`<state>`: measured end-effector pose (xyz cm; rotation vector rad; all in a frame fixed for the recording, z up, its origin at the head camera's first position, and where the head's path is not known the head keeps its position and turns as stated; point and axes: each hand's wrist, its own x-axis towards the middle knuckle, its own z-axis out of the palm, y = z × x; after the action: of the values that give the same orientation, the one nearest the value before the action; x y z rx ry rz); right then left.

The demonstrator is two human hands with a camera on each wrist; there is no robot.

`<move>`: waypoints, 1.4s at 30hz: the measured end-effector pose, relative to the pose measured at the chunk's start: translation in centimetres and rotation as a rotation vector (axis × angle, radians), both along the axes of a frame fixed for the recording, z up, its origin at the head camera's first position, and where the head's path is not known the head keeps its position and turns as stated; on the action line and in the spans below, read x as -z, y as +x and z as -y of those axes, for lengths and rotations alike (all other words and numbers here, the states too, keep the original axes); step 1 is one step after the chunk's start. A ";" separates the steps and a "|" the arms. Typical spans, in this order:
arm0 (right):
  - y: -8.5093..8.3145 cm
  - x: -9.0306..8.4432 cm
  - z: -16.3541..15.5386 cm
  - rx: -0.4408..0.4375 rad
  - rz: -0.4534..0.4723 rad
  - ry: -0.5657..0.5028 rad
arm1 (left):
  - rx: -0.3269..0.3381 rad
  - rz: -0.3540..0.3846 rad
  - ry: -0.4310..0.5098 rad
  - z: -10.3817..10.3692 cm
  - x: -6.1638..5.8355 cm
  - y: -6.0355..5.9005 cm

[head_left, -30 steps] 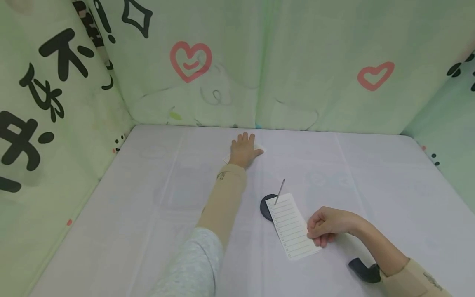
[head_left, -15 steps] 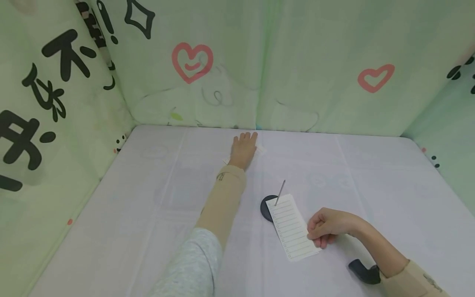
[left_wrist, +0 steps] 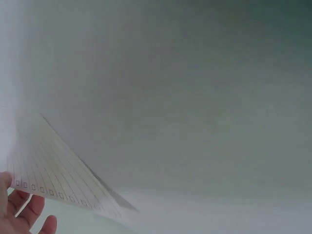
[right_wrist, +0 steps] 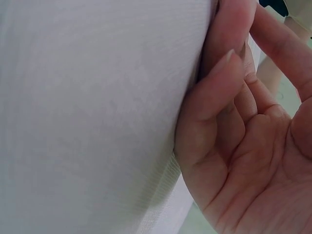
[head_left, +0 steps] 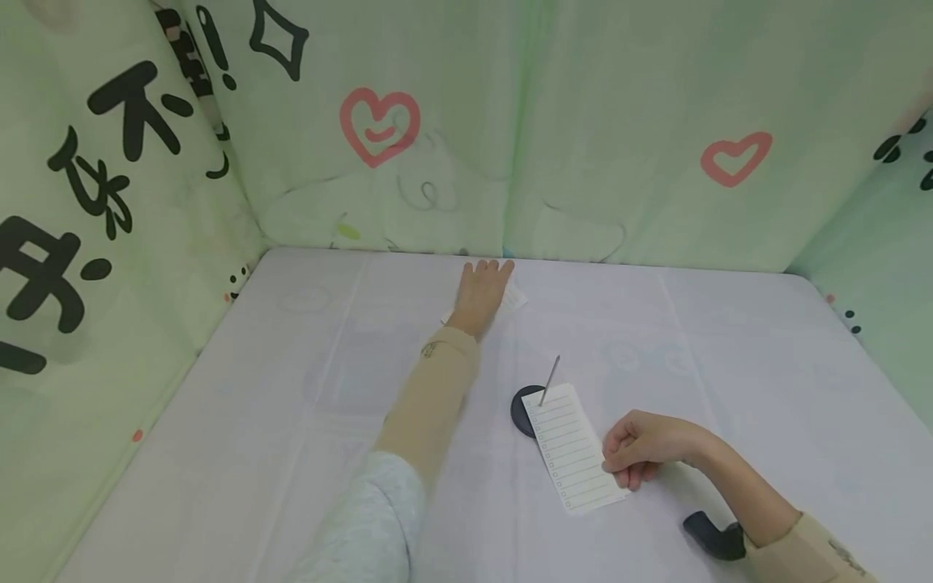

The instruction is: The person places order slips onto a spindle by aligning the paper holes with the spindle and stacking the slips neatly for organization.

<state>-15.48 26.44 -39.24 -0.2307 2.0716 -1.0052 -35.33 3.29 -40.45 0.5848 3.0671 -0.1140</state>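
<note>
At the far edge of the table my left hand (head_left: 479, 293) reaches over a lined paper slip (head_left: 515, 298). In the left wrist view its thumb and fingers pinch the edge of that slip (left_wrist: 56, 165), which is tilted up, with a row of small checkboxes showing. My right hand (head_left: 641, 447) pinches the right edge of another lined checkbox slip (head_left: 572, 453), in front of me. A thin metal bill spike (head_left: 550, 378) on a round black base (head_left: 521, 413) stands up through that slip's upper left corner. The slip partly covers the base.
A white cloth covers the table (head_left: 306, 405). Green printed curtains (head_left: 619, 121) enclose its back and sides. A black curved piece (head_left: 713, 536) shows beside my right wrist.
My left thumb has drawn in from its spread position, and more of the far slip shows beside the hand. My right hand and the spiked slip stay in place.
</note>
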 end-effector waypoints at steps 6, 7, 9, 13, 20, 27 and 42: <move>0.0 0.1 0.0 -0.002 0.000 -0.004 | -0.063 0.065 0.168 0.9 -1.1 -0.4; 0.0 0.1 0.0 -0.002 -0.001 -0.002 | -0.069 0.073 0.220 1.2 -1.6 -0.3; 0.0 0.1 -0.1 -0.005 -0.001 -0.001 | -0.079 0.091 0.336 1.7 -2.5 0.0; -0.1 0.0 -0.1 -0.004 -0.001 0.014 | -0.071 0.180 0.521 2.8 -4.0 0.2; -0.2 -0.1 0.0 -0.005 -0.006 0.023 | -0.086 0.343 0.842 4.4 -5.1 0.1; -0.2 0.0 0.0 -0.009 -0.008 0.016 | -0.254 0.541 1.104 5.0 -6.4 0.6; -0.1 -0.1 0.1 0.001 0.001 0.019 | -0.450 0.660 1.469 4.7 -10.0 3.1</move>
<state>-15.55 26.34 -39.11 -0.2196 2.0798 -0.9857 -32.20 -1.38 -30.41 -0.1533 2.0269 1.9007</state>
